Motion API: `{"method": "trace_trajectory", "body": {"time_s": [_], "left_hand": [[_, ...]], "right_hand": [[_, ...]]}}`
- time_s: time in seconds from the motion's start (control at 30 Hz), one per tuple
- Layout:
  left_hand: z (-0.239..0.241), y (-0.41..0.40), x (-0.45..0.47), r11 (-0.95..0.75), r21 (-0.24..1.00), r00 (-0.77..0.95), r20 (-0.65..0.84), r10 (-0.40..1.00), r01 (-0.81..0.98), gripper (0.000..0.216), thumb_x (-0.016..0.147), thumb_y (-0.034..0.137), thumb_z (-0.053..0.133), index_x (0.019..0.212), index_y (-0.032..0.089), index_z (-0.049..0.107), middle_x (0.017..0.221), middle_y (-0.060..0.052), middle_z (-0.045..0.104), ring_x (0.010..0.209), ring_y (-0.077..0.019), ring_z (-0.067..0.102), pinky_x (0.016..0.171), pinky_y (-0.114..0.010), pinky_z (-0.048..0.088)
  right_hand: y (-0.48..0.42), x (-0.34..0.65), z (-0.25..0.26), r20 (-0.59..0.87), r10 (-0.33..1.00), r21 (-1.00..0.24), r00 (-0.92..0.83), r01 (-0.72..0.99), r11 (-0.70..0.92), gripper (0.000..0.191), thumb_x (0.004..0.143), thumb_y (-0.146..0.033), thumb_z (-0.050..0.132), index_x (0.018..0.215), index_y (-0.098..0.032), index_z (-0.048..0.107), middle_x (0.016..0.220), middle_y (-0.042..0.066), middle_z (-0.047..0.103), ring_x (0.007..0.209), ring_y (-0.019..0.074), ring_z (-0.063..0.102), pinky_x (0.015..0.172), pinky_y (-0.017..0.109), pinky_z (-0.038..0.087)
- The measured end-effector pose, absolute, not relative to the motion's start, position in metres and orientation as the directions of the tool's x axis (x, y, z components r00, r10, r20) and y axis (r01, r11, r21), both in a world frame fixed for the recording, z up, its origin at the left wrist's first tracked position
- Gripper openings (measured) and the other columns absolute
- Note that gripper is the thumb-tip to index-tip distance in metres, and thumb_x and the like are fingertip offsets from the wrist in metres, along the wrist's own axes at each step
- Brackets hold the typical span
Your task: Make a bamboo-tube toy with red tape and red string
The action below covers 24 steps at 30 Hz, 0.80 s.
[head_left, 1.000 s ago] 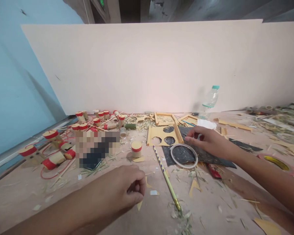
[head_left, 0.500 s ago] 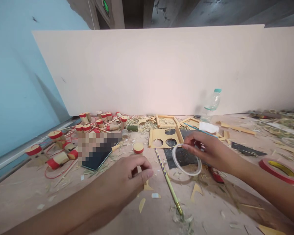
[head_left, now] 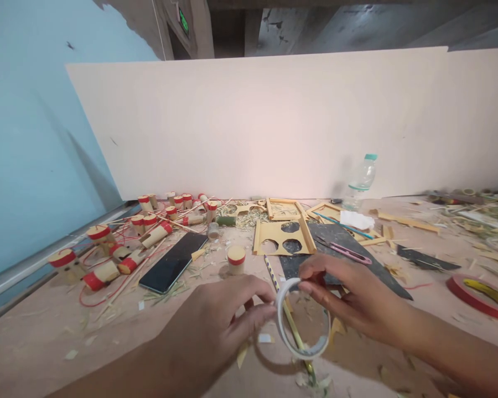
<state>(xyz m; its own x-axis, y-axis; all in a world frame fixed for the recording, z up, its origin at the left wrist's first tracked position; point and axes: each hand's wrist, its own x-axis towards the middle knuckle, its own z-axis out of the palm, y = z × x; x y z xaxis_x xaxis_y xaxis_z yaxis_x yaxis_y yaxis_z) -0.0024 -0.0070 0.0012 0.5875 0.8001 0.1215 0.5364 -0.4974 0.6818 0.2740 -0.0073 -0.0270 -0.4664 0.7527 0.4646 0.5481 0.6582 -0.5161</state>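
Observation:
A narrow white roll of tape (head_left: 281, 326) stands on edge above the table, in front of me. My right hand (head_left: 352, 293) pinches its upper rim between thumb and fingers. At the roll's left rim, the thumb and forefinger of my left hand (head_left: 219, 318) close on its edge. Behind and through the ring shows a yellow-green pencil (head_left: 269, 270) with dark spots, lying on the table. Just beyond my left hand stands a short bamboo tube (head_left: 236, 260) with a red band round its top.
Several red-banded bamboo pieces (head_left: 102, 235) with red strings lie at the left, near a phone (head_left: 174, 262). Further back are a wooden panel with round holes (head_left: 274, 228), a pink utility knife (head_left: 344, 250) on a dark sheet (head_left: 382, 279), and a bottle (head_left: 363, 179). Red tape (head_left: 460, 290) lies right.
My right hand has brought the white tape roll nearer and to the left. My left hand has moved right to meet its rim. The pink utility knife has come into sight.

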Motion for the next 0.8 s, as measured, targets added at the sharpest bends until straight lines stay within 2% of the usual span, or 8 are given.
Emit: {"method": "trace_trajectory", "body": {"time_s": [0.1, 0.23, 0.37, 0.47, 0.57, 0.67, 0.73, 0.8], "left_hand": [[0.003, -0.006, -0.001, -0.505, 0.684, 0.601, 0.121, 0.790, 0.526, 0.023, 0.106, 0.036, 0.058, 0.101, 0.024, 0.077, 0.087, 0.003, 0.077, 0.074, -0.0145, 0.065, 0.069, -0.024, 0.044], [0.005, -0.006, 0.002, -0.401, 0.752, 0.601, 0.008, 0.799, 0.523, 0.020, 0.102, 0.035, 0.062, 0.099, 0.022, 0.076, 0.085, 0.002, 0.075, 0.069, -0.0131, 0.061, 0.061, -0.022, 0.042], [0.004, -0.005, 0.003, -0.363, 0.804, 0.616, -0.006, 0.787, 0.472, 0.018, 0.101, 0.033, 0.063, 0.099, 0.021, 0.076, 0.080, 0.003, 0.073, 0.069, -0.0127, 0.060, 0.061, -0.021, 0.042], [0.003, -0.004, 0.001, -0.350, 0.826, 0.604, 0.015, 0.797, 0.442, 0.017, 0.101, 0.033, 0.064, 0.096, 0.021, 0.075, 0.080, 0.003, 0.071, 0.072, -0.0132, 0.062, 0.063, -0.022, 0.044], [0.000, -0.002, -0.001, -0.239, 0.894, 0.522, 0.007, 0.853, 0.379, 0.022, 0.103, 0.042, 0.064, 0.099, 0.022, 0.072, 0.079, 0.004, 0.067, 0.066, -0.0125, 0.061, 0.058, -0.021, 0.047], [-0.002, -0.001, -0.002, -0.104, 0.954, 0.466, -0.042, 0.884, 0.282, 0.034, 0.105, 0.055, 0.060, 0.104, 0.022, 0.068, 0.080, 0.003, 0.068, 0.056, -0.0106, 0.059, 0.051, -0.021, 0.049], [-0.003, -0.002, -0.001, -0.045, 0.980, 0.488, -0.057, 0.871, 0.196, 0.039, 0.104, 0.060, 0.061, 0.107, 0.022, 0.066, 0.083, 0.001, 0.071, 0.055, -0.0102, 0.061, 0.051, -0.021, 0.050], [-0.005, -0.003, 0.001, 0.059, 0.995, 0.555, -0.096, 0.826, 0.084, 0.045, 0.098, 0.064, 0.069, 0.114, 0.022, 0.064, 0.086, -0.001, 0.073, 0.062, -0.0125, 0.066, 0.054, -0.021, 0.054]], "right_hand": [[-0.009, 0.273, -0.023, 0.396, 0.780, -0.546, -0.485, 0.559, 0.625, 0.007, 0.107, -0.026, 0.057, 0.105, -0.024, 0.064, 0.091, 0.003, 0.072, 0.075, 0.0170, 0.067, 0.066, 0.025, 0.055], [-0.015, 0.269, -0.015, 0.288, 0.797, -0.581, -0.530, 0.565, 0.586, 0.010, 0.103, -0.026, 0.062, 0.112, -0.025, 0.065, 0.099, 0.003, 0.075, 0.085, 0.0191, 0.071, 0.072, 0.027, 0.059], [-0.018, 0.261, -0.009, 0.304, 0.753, -0.623, -0.583, 0.477, 0.620, 0.018, 0.103, -0.027, 0.065, 0.120, -0.025, 0.070, 0.112, 0.005, 0.079, 0.100, 0.0206, 0.075, 0.088, 0.029, 0.060], [-0.017, 0.256, -0.006, 0.299, 0.750, -0.671, -0.590, 0.429, 0.605, 0.016, 0.108, -0.032, 0.061, 0.114, -0.025, 0.075, 0.105, 0.004, 0.082, 0.095, 0.0199, 0.077, 0.084, 0.028, 0.059], [-0.015, 0.252, -0.004, 0.260, 0.770, -0.712, -0.583, 0.423, 0.561, 0.026, 0.111, -0.042, 0.059, 0.109, -0.025, 0.078, 0.102, 0.004, 0.083, 0.092, 0.0204, 0.077, 0.081, 0.027, 0.057], [-0.013, 0.248, -0.004, 0.240, 0.788, -0.761, -0.567, 0.395, 0.515, 0.030, 0.112, -0.044, 0.055, 0.106, -0.025, 0.078, 0.097, 0.003, 0.082, 0.090, 0.0191, 0.076, 0.081, 0.026, 0.056], [-0.012, 0.246, -0.007, 0.251, 0.807, -0.805, -0.535, 0.347, 0.481, 0.031, 0.113, -0.043, 0.054, 0.105, -0.024, 0.076, 0.094, 0.003, 0.081, 0.087, 0.0185, 0.076, 0.080, 0.025, 0.056], [-0.011, 0.245, -0.012, 0.274, 0.827, -0.824, -0.490, 0.325, 0.465, 0.030, 0.113, -0.043, 0.052, 0.104, -0.024, 0.073, 0.094, 0.003, 0.080, 0.087, 0.0192, 0.076, 0.079, 0.026, 0.058]]}}
